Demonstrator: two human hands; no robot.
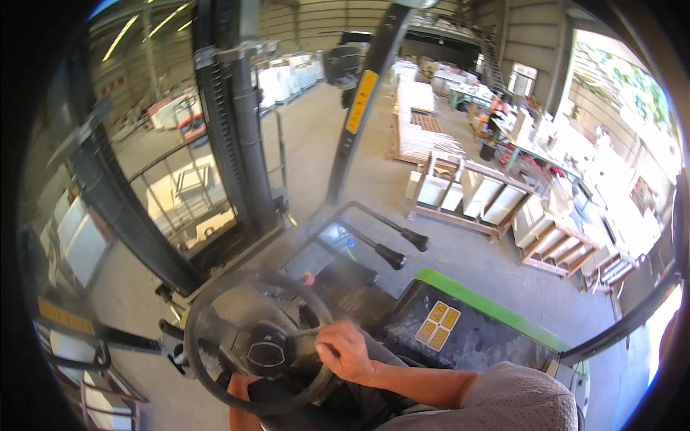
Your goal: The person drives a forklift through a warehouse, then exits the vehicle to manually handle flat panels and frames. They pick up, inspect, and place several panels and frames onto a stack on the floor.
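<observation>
- Lower left of centre: steering wheel (269,352) of black plastic, smooth and mostly matt.
- Centre: lever knobs (392,256) in smooth, faintly glossy black plastic.
- Upper left: mast (241,122) of dull, dark metal.
- Lower right of centre: matt black cover (402,323), smeared with pale dust; its green edging (489,307) looks smooth.
- Bottom right: sleeve (517,395) of matt, dimpled grey cloth.
- Right: crates (496,232) of bare, unpolished wood.
</observation>
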